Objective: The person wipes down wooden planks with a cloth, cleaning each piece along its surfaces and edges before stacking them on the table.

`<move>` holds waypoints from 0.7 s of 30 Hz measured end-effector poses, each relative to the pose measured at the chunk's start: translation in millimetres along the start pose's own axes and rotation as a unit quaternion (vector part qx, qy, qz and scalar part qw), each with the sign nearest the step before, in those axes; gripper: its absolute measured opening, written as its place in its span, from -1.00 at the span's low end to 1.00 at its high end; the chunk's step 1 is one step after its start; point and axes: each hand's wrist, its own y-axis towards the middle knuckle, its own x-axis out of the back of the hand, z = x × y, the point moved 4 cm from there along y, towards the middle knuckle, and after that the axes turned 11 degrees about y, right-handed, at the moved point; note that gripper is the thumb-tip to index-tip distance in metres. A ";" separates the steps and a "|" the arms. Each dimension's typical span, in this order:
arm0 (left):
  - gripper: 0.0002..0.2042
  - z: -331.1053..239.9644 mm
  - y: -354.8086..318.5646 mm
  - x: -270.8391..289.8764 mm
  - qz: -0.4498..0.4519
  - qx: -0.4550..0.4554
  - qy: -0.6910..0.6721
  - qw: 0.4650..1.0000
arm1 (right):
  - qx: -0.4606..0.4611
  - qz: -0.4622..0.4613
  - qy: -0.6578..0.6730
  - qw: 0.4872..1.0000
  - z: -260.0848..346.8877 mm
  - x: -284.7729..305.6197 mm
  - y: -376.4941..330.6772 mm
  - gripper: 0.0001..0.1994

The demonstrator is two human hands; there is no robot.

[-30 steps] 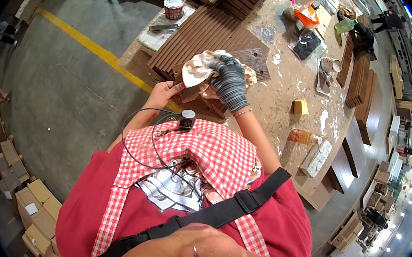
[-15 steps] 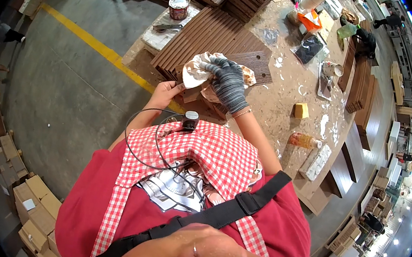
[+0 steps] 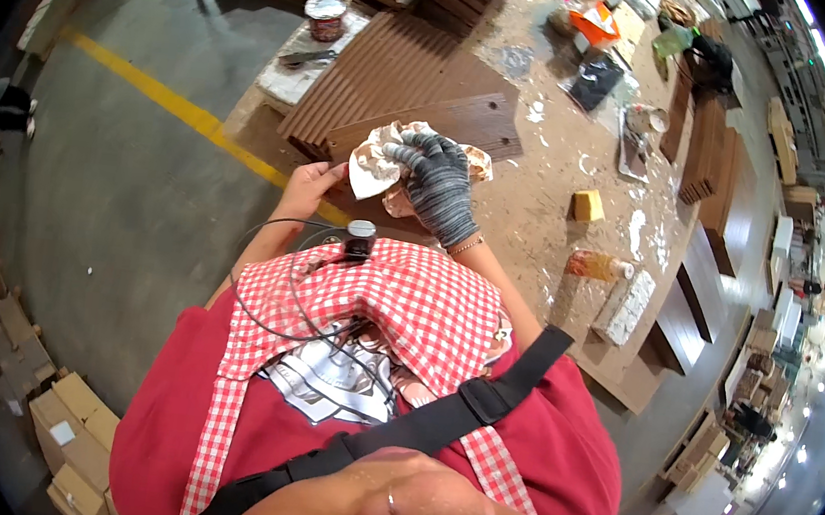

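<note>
Two hands [image 3: 307,189] [image 3: 438,182], one glove [image 3: 442,200], one crumpled cloth [image 3: 372,165], one yellow block [image 3: 588,206]

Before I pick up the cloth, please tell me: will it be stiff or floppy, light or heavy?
The cloth is probably floppy: it bunches in soft folds under the gloved right hand. It is likely light for its size, since its edge looks thin.

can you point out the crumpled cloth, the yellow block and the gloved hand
Crumpled cloth [image 3: 372,165], head view: on its pale left part.
Yellow block [image 3: 589,206], head view: on its middle.
Gloved right hand [image 3: 438,182], head view: on the back of the hand.
</note>
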 end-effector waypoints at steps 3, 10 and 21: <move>-0.72 -1.0 -0.3 0.2 -0.005 0.018 0.009 1.000 | -0.043 -0.104 0.005 0.994 -24.9 27.9 -38.2 -0.66; -0.71 -18.0 -7.7 7.3 -0.065 0.081 -0.026 0.994 | -0.243 -0.239 -0.051 0.939 -110.7 72.7 -143.0 -0.64; -0.60 -63.6 0.7 -2.7 -0.042 -0.049 0.004 0.998 | -0.457 -0.205 -0.295 0.814 -248.8 192.3 -190.2 -0.20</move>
